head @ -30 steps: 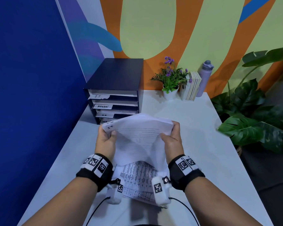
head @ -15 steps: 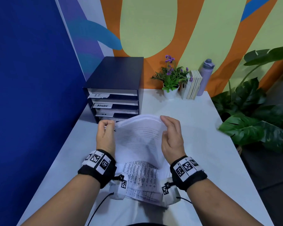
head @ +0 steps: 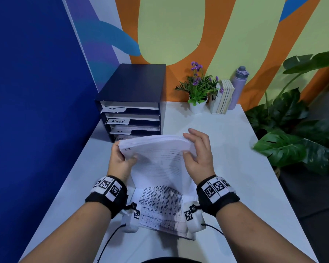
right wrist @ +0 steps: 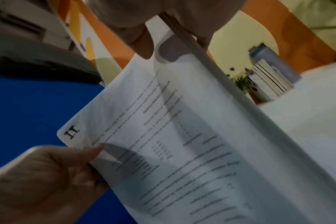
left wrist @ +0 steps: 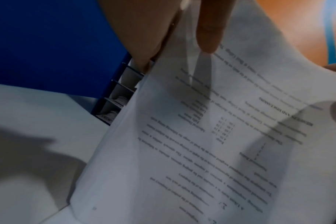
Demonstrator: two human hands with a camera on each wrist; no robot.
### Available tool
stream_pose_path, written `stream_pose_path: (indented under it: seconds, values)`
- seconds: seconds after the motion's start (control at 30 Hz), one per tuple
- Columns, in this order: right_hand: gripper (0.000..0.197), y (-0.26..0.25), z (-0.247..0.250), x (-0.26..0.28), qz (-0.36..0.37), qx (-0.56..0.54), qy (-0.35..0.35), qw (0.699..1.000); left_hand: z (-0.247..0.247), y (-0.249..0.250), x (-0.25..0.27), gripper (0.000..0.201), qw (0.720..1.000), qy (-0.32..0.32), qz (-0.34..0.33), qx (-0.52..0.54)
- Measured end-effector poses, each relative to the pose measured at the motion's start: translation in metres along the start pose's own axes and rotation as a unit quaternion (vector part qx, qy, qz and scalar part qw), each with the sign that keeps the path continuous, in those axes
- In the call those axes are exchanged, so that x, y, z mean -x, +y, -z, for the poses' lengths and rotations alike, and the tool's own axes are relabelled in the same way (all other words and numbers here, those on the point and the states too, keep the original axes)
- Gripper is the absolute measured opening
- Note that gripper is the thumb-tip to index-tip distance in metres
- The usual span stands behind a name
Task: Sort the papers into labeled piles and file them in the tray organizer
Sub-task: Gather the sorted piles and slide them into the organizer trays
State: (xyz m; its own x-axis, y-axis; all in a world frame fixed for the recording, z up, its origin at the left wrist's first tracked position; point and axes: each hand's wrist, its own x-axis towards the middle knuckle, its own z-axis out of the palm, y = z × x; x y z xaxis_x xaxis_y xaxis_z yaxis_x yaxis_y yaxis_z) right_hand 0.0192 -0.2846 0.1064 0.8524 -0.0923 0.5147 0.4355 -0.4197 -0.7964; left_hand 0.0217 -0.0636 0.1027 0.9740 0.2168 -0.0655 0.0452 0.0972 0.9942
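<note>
Your left hand (head: 120, 162) pinches the near-left corner of the paper stack (head: 160, 154), thumb on top just under the "I.T." mark, fingers curled behind. Your right hand (head: 198, 156) holds the stack's right edge: thumb pressed on the printed face, fingers (head: 197, 138) loosely bent over the top edge. The stack stands raised and bowed above the counter (head: 235, 168), over a table-printed sheet (head: 161, 207) lying at 6 o'clock. The tray organizer (head: 131, 103) sits at 11 o'clock, its slots labelled I.T., ADMIN and H.R. A potted plant (head: 198, 92), books (head: 224, 95) and a bottle (head: 237, 86) stand at 1 o'clock.
</note>
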Motion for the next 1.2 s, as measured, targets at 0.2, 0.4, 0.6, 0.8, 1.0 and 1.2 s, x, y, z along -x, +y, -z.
stream_pose_path:
  seconds: [0.2,0.4,0.6,0.8,1.0,1.2]
  values:
    - [0.064,0.000,-0.011,0.005,-0.116,-0.082,0.023,0.990,-0.005,-0.005,-0.004,0.057,0.998,-0.005,0.052,0.025]
    - [0.059,0.009,-0.008,0.008,-0.224,-0.197,0.023,0.954,-0.008,0.003,0.001,0.030,0.999,0.007,0.037,-0.022]
    - [0.024,0.017,-0.008,-0.005,-0.261,-0.172,-0.077,0.947,0.012,0.022,-0.017,0.038,0.998,0.001,0.040,0.057]
    - [0.024,0.018,-0.071,-0.028,-0.321,-0.152,-0.114,0.928,0.068,0.000,-0.052,0.027,0.984,0.101,0.145,-0.013]
    - [0.025,0.025,-0.131,-0.064,-0.390,-0.094,-0.147,0.904,0.105,-0.003,-0.050,0.017,0.977,0.049,0.206,-0.010]
    - [0.018,0.030,-0.147,-0.121,-0.436,-0.079,-0.074,0.894,0.119,0.001,-0.062,0.027,0.975,-0.039,0.217,0.007]
